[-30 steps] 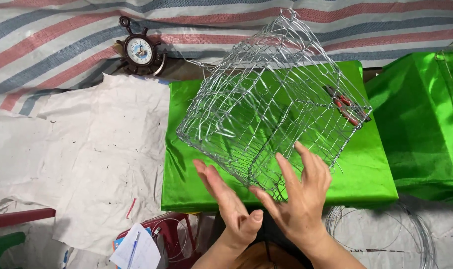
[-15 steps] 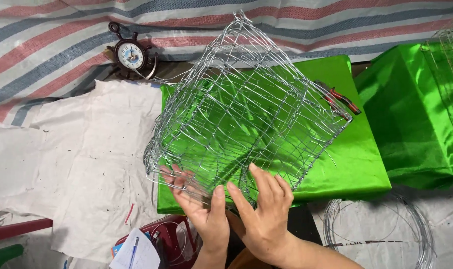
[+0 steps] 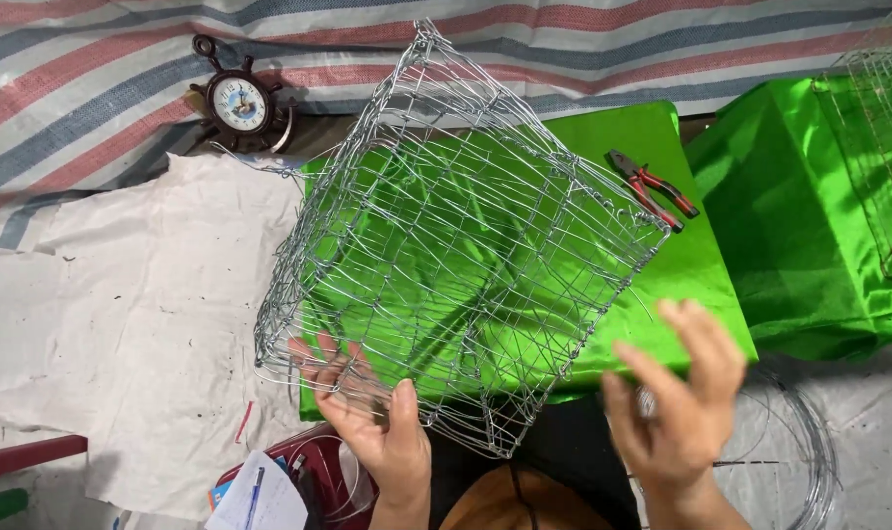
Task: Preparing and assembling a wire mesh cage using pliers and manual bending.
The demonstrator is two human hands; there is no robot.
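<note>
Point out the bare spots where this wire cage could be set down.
Widest free patch: the white cloth left of the green cloth, below the wheel-shaped clock. The green strip beside the pliers is narrow. Crowded: the wire cage in the left hand covers most of the green; the wire coil lies beyond the right hand.
</note>
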